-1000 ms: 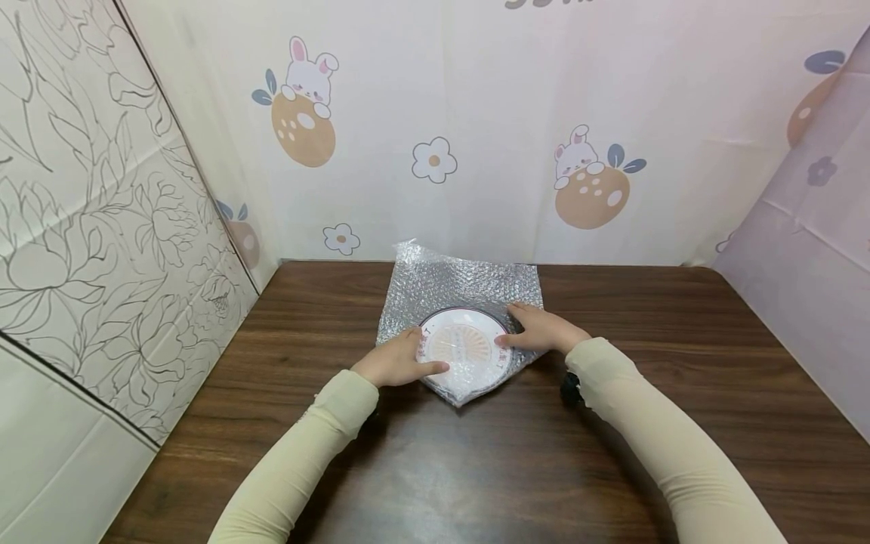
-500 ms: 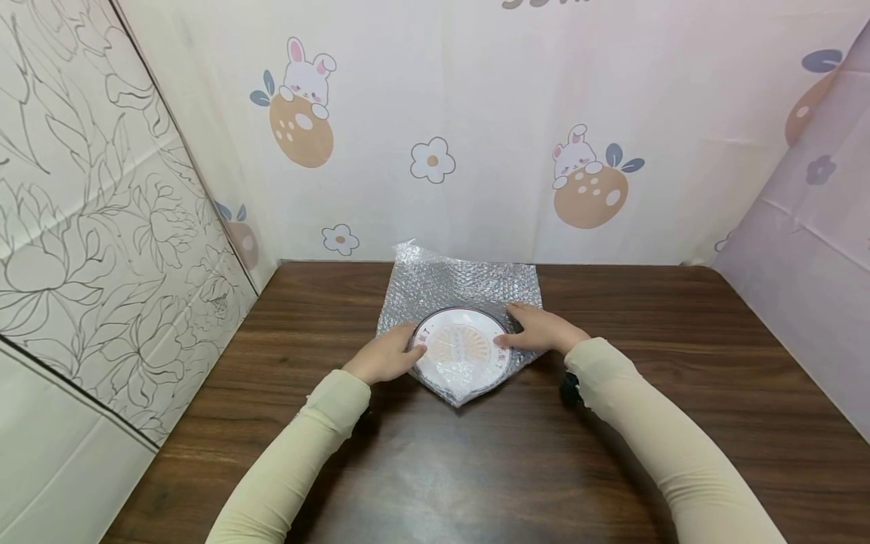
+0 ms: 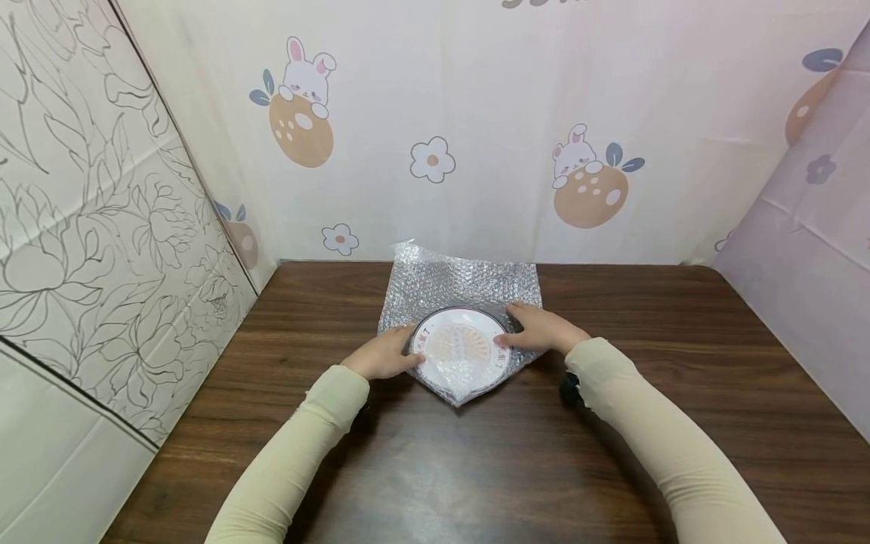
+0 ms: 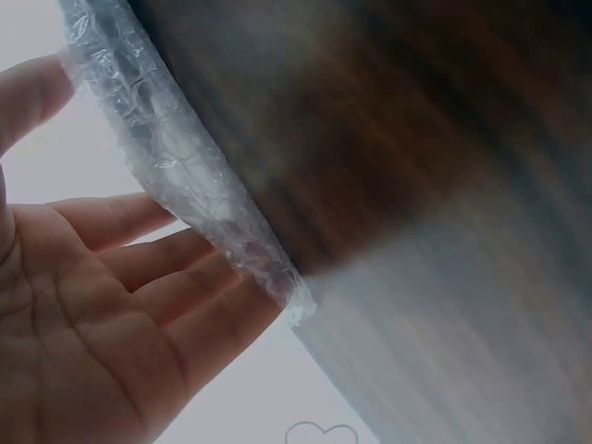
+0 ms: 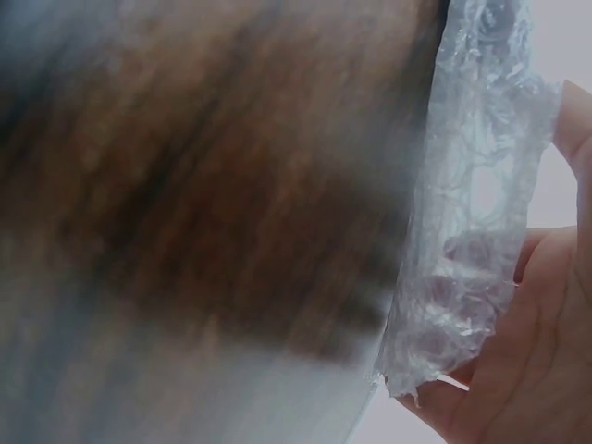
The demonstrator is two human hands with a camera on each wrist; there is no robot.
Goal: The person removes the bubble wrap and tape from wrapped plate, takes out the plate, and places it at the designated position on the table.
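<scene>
A round white plate (image 3: 457, 344) with a dark rim, reddish lettering and a pale orange fan pattern lies inside clear bubble wrap (image 3: 469, 279) on the table. The wrap comes to a folded point at the near side and spreads flat behind the plate. At the plate's left edge, my left hand (image 3: 384, 353) rests with its thumb on the rim; in the left wrist view its nearly straight fingers (image 4: 213, 324) touch the wrap's side. My right hand (image 3: 544, 329) lies at the right edge, thumb on the plate, fingers on the wrap; its fingertips are partly behind the wrap.
The brown wood-grain table (image 3: 462, 468) extends around the wrapped plate. At its back hangs a pale curtain (image 3: 496, 91) with rabbits and flowers. A panel with flower line drawings (image 3: 109, 227) stands along the left side.
My left hand has shifted left, and its thumb has drawn back from over the plate to its left rim. The plate has moved slightly left. My right hand stays in place.
</scene>
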